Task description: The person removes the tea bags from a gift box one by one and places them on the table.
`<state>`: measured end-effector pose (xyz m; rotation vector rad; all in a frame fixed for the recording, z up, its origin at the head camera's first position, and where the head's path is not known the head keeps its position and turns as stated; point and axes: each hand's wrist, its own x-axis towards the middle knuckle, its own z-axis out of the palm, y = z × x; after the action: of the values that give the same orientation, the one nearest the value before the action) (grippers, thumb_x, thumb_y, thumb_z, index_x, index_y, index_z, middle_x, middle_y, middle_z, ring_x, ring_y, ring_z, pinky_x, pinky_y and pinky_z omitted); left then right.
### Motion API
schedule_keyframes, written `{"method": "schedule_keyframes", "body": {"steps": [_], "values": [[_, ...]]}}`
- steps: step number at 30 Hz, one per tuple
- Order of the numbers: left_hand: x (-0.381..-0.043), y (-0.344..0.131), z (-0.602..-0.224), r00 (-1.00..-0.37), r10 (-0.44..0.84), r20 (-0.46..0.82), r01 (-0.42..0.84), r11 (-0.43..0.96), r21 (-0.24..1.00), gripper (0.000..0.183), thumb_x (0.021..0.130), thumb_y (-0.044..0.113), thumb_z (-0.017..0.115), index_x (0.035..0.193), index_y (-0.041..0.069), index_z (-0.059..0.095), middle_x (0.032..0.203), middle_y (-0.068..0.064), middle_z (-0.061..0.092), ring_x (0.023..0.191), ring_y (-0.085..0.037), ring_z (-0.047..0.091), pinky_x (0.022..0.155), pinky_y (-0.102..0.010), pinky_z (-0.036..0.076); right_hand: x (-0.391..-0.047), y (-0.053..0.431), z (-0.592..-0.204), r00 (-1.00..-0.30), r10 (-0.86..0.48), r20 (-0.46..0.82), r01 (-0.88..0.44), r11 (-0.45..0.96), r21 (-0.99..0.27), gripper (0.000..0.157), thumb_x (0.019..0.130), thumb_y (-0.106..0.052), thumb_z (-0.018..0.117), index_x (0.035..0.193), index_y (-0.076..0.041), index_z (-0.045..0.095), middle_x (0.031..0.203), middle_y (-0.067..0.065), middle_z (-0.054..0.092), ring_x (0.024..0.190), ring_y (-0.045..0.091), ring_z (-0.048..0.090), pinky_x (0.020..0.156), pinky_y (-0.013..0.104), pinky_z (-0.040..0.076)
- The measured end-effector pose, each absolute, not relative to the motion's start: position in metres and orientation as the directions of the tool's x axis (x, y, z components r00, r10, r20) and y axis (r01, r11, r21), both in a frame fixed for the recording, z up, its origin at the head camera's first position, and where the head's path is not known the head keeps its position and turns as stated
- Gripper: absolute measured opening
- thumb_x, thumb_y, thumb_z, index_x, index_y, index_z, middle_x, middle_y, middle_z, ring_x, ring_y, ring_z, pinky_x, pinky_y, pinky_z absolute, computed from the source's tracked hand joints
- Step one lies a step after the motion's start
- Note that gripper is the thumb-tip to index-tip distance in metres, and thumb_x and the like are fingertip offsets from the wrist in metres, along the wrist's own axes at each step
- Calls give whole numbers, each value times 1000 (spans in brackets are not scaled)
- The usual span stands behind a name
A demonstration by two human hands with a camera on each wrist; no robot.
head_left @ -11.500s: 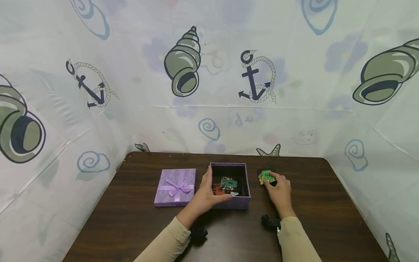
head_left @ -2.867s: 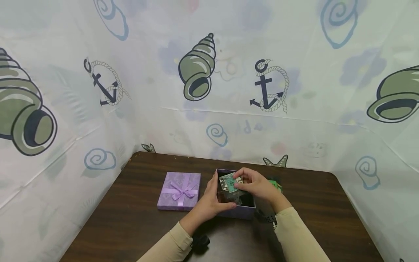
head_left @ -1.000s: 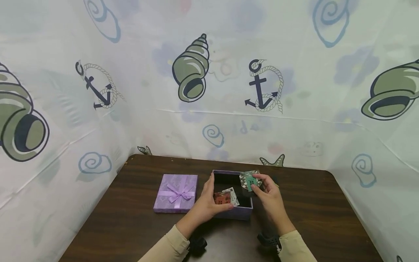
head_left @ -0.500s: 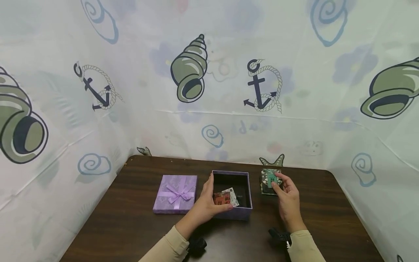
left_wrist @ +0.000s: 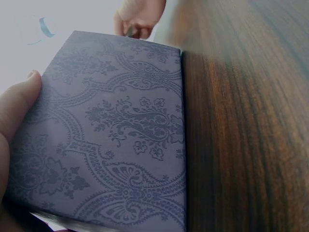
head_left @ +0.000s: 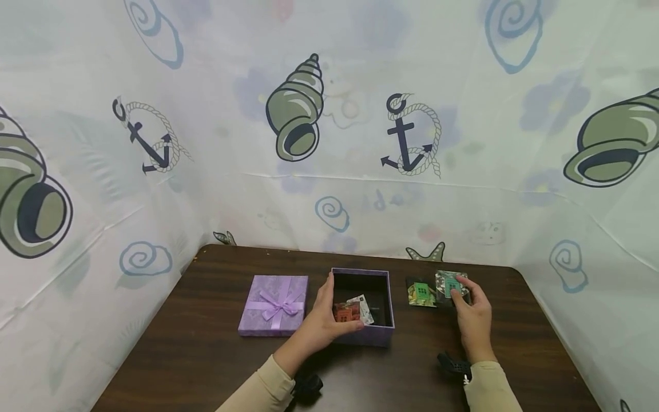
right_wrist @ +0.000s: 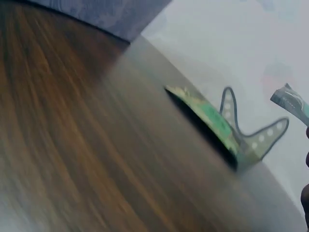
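My left hand (head_left: 323, 320) holds the purple gift box (head_left: 366, 336) at its left side, thumb over the front rim. The patterned outer side of the box (left_wrist: 111, 130) fills much of the left wrist view. My right hand (head_left: 475, 315) pinches a small flat square packet with a teal label (head_left: 445, 279), just right of the box; the right wrist view catches that packet (right_wrist: 289, 101) at its right edge, raised. A green and yellow packet (head_left: 421, 293) lies on the table between it and the box. Inside the box are a red packet (head_left: 345, 312) and a white one (head_left: 365, 310).
The purple lid with a ribbon bow (head_left: 273, 306) lies on the brown table (head_left: 206, 355) left of the box. A printed cloth (head_left: 360, 217) hangs right behind the table's far edge.
My right hand has carried the teal-labelled packet out of the box, rightward past the green packet, which now shows uncovered. The left hand keeps its hold on the box.
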<state>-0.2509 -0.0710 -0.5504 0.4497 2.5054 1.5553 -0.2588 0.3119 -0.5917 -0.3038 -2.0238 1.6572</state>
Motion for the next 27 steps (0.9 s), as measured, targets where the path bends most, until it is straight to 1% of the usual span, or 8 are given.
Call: {"method": "schedule_keyframes", "body": {"steps": [2, 4, 9, 11, 14, 20, 24, 27], "values": [[-251, -71, -551, -942, 335, 21, 167, 414, 895, 141, 81, 54, 95, 177, 24, -5, 184, -18, 6, 168, -46, 18, 127, -75, 27, -259, 317, -595, -844, 483, 234, -113, 267, -957, 42, 107, -14, 71, 149, -7, 66, 160, 13, 59, 159, 22, 42, 127, 31, 35], [-251, -71, -551, -942, 335, 17, 163, 413, 896, 141, 81, 53, 95, 177, 25, -5, 184, -18, 6, 168, -45, 17, 127, -75, 26, -259, 321, -597, -840, 486, 241, -101, 296, -950, 42, 107, -15, 71, 149, -8, 66, 159, 13, 59, 158, 23, 43, 128, 38, 35], [-251, -71, -550, -943, 334, 20, 166, 414, 895, 142, 80, 56, 95, 177, 25, -4, 184, -18, 7, 168, -44, 17, 128, -74, 26, -258, 331, -598, -829, 491, 267, -79, 369, -926, 41, 107, -18, 72, 148, -10, 67, 158, 13, 61, 156, 27, 46, 125, 38, 38], [-251, -71, -550, -942, 334, 25, 171, 414, 894, 143, 80, 57, 95, 177, 24, -4, 184, -18, 7, 168, -44, 17, 128, -74, 26, -258, 334, -598, -828, 491, 272, -64, 399, -915, 41, 107, -19, 72, 147, -11, 68, 157, 13, 62, 156, 30, 47, 126, 43, 39], [-251, -71, -550, -943, 332, 31, 173, 409, 896, 143, 79, 56, 95, 178, 24, -3, 184, -18, 7, 168, -44, 18, 128, -73, 26, -259, 339, -598, -832, 477, 282, -40, 455, -890, 41, 107, -19, 72, 146, -9, 68, 155, 18, 62, 151, 36, 50, 122, 55, 40], [-252, -70, -552, -942, 335, 37, 181, 410, 894, 142, 80, 54, 95, 178, 22, -3, 184, -17, 8, 168, -42, 17, 129, -71, 26, -261, 348, -599, -858, 431, 280, 32, 588, -808, 40, 104, -15, 73, 143, -5, 67, 146, 32, 64, 130, 50, 51, 115, 71, 26], [-252, -71, -552, -942, 335, 33, 179, 416, 892, 143, 79, 56, 95, 177, 23, -4, 184, -17, 8, 168, -41, 17, 130, -70, 26, -261, 353, -600, -882, 415, 223, 93, 617, -781, 42, 105, -16, 72, 144, -3, 65, 151, 35, 59, 133, 55, 48, 118, 75, 22], [-251, -71, -551, -942, 334, 35, 180, 415, 892, 144, 79, 57, 95, 177, 23, -4, 184, -17, 8, 168, -43, 18, 129, -72, 26, -264, 354, -601, -893, 404, 200, 111, 626, -772, 44, 105, -16, 71, 146, -2, 63, 155, 35, 54, 141, 56, 44, 120, 77, 21]]}}
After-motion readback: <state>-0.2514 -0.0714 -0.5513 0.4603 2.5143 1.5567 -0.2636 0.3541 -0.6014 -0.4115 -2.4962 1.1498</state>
